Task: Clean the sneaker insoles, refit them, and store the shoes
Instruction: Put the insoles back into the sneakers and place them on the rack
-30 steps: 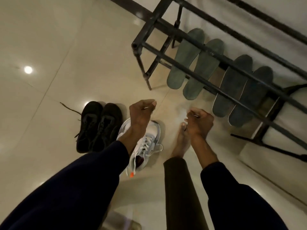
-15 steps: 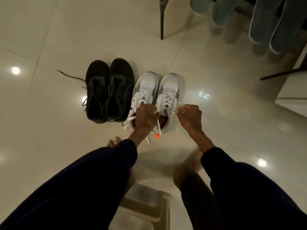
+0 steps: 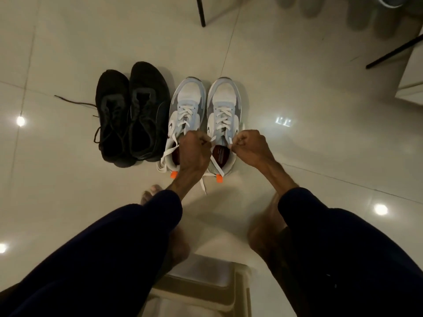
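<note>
Pinching the laces [image 3: 223, 120] of the right-hand white sneaker [image 3: 225, 94], our left hand [image 3: 194, 153] and right hand [image 3: 250, 147] stay tightly curled as before; the black sneakers [image 3: 146, 92] lie unmoved beside.

On the floor [image 3: 68, 53], two pairs side by side, toes far, heels near: left pair [image 3: 132, 115] touching right pair [image 3: 190, 99]. Left of the left pair, a loose lace [image 3: 73, 102] trailing out across the floor. Above the right pair's heel openings, left hand [image 3: 194, 149] over the left sneaker and right hand [image 3: 249, 147] at the right sneaker's right edge, both pinching lace ends [image 3: 230, 141]. Near side of the shoes, a bare foot [image 3: 150, 194] on the floor. Nearer still, in the middle, a stool [image 3: 206, 284]. Far beyond the toes, a rack leg [image 3: 201, 11]; far right, a bar [image 3: 393, 51].
</note>
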